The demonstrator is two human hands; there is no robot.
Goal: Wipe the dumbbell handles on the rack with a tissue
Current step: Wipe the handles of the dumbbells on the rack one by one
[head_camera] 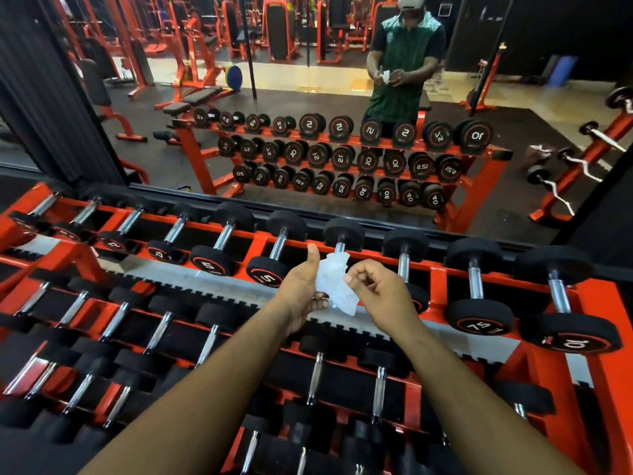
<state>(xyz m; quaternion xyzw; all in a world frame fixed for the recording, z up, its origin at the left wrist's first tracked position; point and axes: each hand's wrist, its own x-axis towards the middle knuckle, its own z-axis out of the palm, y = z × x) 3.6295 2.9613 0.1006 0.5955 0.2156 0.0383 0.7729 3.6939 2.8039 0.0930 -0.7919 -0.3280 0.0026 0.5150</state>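
A white crumpled tissue (331, 284) is held between both hands above the top row of the red rack (436, 286). My left hand (301, 291) grips its left side with the thumb pointing up. My right hand (376, 291) pinches its right edge with fingers curled. Black dumbbells with chrome handles (224, 236) lie in three tiers on the rack. Directly behind the tissue is one dumbbell handle (340, 247), partly hidden. Neither hand touches a dumbbell.
A large mirror (308, 97) stands right behind the rack and reflects the rack, a person holding the tissue, and red gym machines. Heavier dumbbells marked 7.5 (479, 325) and 10 (573, 342) sit at the right. Curl bars (579, 162) show in the reflection.
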